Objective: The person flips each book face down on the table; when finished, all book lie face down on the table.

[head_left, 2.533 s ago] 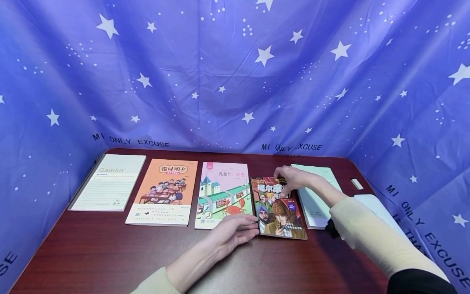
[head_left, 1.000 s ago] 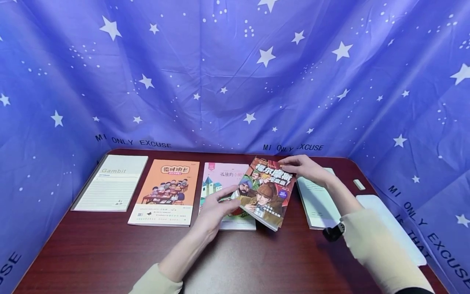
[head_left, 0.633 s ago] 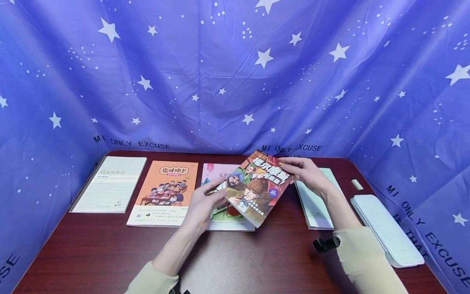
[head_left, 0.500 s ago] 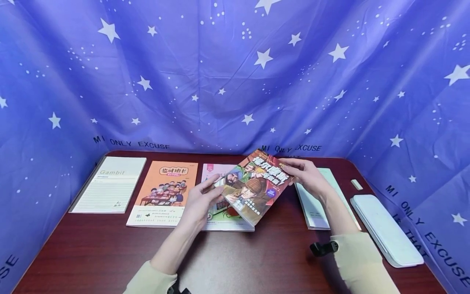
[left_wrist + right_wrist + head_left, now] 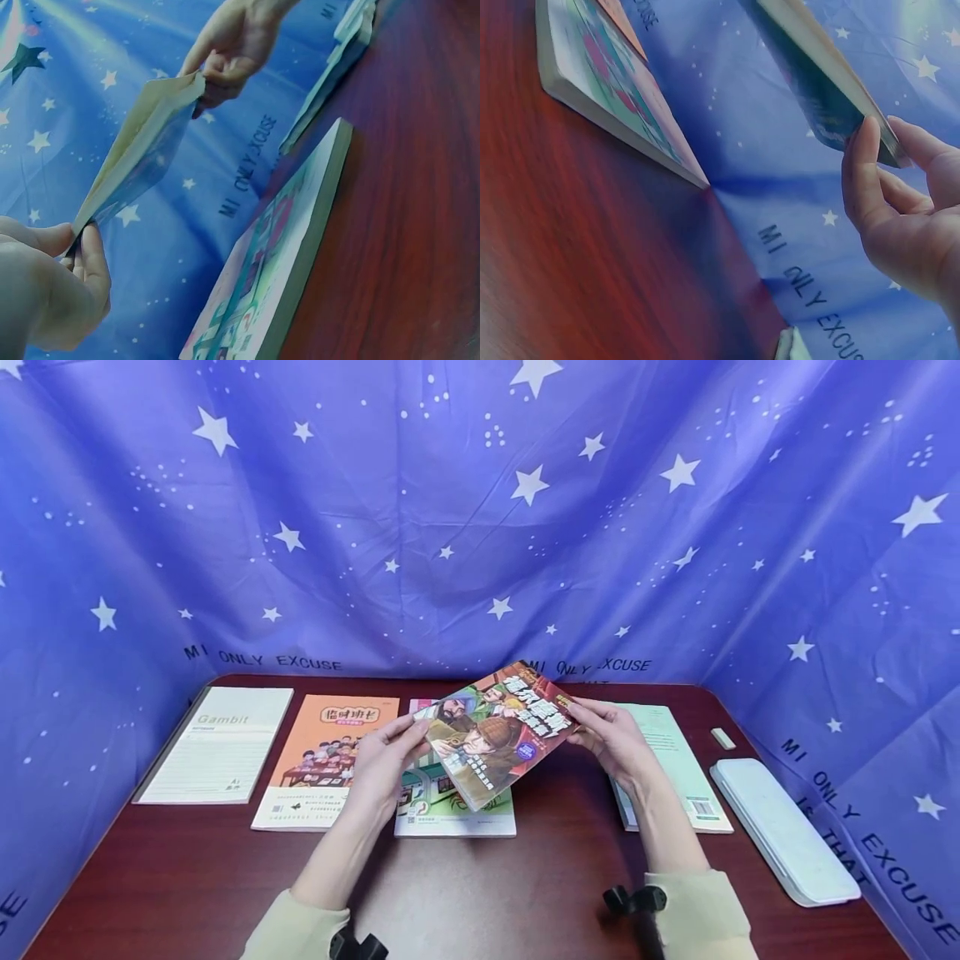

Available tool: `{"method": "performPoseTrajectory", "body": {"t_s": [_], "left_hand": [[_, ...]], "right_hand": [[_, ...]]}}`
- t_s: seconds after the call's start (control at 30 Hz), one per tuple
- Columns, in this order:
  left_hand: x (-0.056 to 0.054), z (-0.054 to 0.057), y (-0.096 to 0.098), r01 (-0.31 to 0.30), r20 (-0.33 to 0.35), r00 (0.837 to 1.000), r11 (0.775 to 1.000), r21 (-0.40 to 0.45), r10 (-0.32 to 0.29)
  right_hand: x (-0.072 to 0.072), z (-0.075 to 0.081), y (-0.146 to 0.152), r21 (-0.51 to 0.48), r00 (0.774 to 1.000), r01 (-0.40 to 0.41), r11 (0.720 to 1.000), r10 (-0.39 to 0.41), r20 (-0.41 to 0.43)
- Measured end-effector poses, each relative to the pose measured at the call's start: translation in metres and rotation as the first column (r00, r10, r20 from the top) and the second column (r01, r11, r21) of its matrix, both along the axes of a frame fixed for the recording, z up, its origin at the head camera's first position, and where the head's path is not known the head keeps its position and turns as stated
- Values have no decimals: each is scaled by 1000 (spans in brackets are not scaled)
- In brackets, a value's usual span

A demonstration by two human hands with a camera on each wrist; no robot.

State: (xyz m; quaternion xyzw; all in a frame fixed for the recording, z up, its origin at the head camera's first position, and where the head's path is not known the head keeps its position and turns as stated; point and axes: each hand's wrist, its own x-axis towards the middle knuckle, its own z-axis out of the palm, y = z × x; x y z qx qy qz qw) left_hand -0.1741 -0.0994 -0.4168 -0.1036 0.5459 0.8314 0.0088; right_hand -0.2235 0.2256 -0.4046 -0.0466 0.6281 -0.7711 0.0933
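A paperback book (image 5: 502,727) with a dark red illustrated cover is held in the air, turned at a slant, by both hands. My left hand (image 5: 378,768) pinches its lower left corner, thumb on top and fingers beneath, as the left wrist view shows. On the opposite side my right hand (image 5: 618,743) pinches the right corner the same way. Below the raised book lies a pink and green book (image 5: 457,822), partly covered from the head view. In the right wrist view the held book (image 5: 825,82) is seen from its underside, apart from the table.
A white Gambit notebook (image 5: 217,743) and an orange book (image 5: 326,760) lie on the left of the dark red table (image 5: 450,902). To the right are a pale green book (image 5: 675,768), an eraser (image 5: 723,738) and a white case (image 5: 783,831). A starry blue curtain (image 5: 450,527) encloses the table.
The dark red book was lifted from its place beside the pale green one, turned to a slant and carried left over the pink book. Both hands moved with it.
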Motion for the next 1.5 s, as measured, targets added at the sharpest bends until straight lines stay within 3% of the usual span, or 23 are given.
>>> {"method": "performPoseTrajectory", "body": {"t_s": [0.17,0.37,0.53,0.73,1.0,1.27,1.5], "left_hand": [[-3,0,-8,-32,-14,999,999,-10,32],[-4,-1,-14,-67,-16,998,996,-56,66],[-3,-3,-18,-92,-18,996,984,-150,91],[-2,-2,-22,-93,-45,995,977,-190,86],[-1,4,-23,-72,-106,993,980,-184,53],[-2,6,-22,-53,-117,992,993,-107,40],[-2,5,-22,-40,-138,990,995,-96,26]], "right_hand": [[10,-5,-11,-77,999,-5,997,9,43],[17,-7,-16,-147,997,-72,986,74,2],[20,-11,-17,-169,993,-120,978,117,-32],[21,-12,-15,-79,991,-113,990,107,-76],[18,-7,-14,68,994,-30,997,37,-101],[19,-7,-14,47,992,-5,999,11,-124],[20,-7,-15,10,989,-10,1000,11,-147]]}}
